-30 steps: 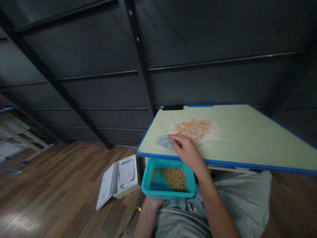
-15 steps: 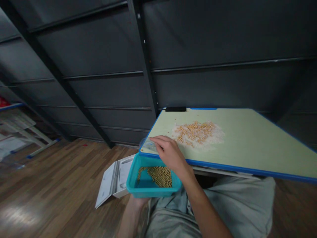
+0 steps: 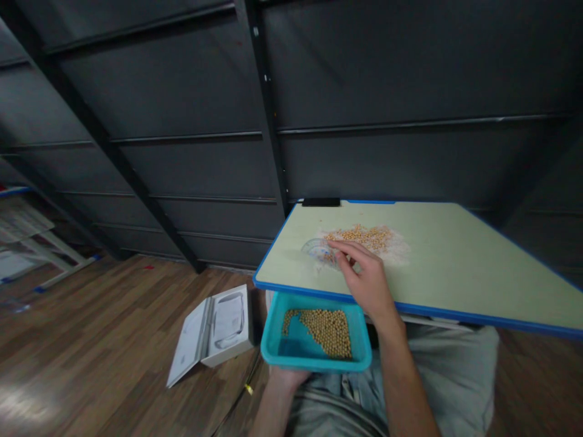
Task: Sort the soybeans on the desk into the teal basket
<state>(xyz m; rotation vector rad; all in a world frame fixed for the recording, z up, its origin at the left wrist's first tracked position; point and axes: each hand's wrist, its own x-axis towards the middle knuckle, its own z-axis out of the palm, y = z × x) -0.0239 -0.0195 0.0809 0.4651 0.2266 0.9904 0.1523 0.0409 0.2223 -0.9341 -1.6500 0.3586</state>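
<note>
Okay so your right hand has the clear plastic piece pinched by its near edge, thumb against fingertips. It looks like a half-round protractor with some bluish marks. It's over the bench, at the left side of the loose yellow beans and the pale fine grains. Can't tell if its edge actually touches the top.

That thing's gotta be really light and fairly stiff, but thin, so I'd guess it flexes a bit and could crack if you lean on it. Smooth plastic probably gets slippery with dust on it too, so a flat pinch well in from the rim beats hanging onto a corner.

Your left hand is under the teal tray, just below the bench's front edge. Fingers are hidden, so no clue if you're clamping it or only propping it up. The beans in the tray lean to the right side, so that side's likely heavier: palm nearer the middle, tray level, or they'll roll.
</note>
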